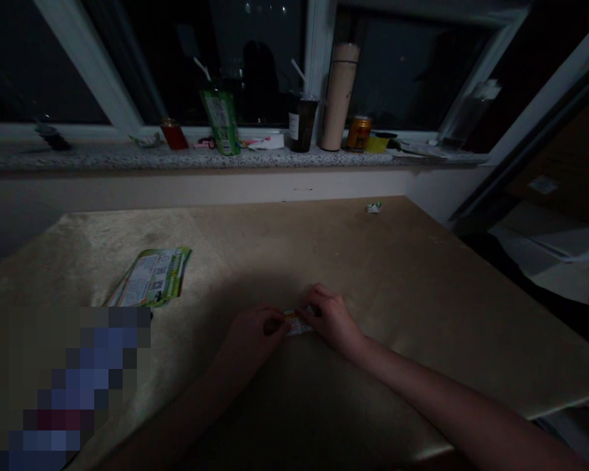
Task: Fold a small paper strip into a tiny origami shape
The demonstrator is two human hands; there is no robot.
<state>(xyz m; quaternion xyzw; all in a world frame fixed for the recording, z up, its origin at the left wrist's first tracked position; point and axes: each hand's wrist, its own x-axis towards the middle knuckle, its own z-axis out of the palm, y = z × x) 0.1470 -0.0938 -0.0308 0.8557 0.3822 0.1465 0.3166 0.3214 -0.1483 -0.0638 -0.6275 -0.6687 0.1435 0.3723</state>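
Small printed packet [298, 324] pinched at both ends, on or just above the worktop [397, 275]
Left hand [252, 332] grasps its left end, right hand [334, 320] its right; green packets [154, 278] lie well apart, to the left

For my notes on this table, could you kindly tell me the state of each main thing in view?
Packet, held at both ends
Left hand, pinching its left end
Right hand, pinching its right end
Green packs, stacked unevenly
Scrap, crumpled
Green cup, upright, straw in
Dark cup, upright, straw in
Flask, upright, capped
Can, upright, opening unclear
Jar, upright
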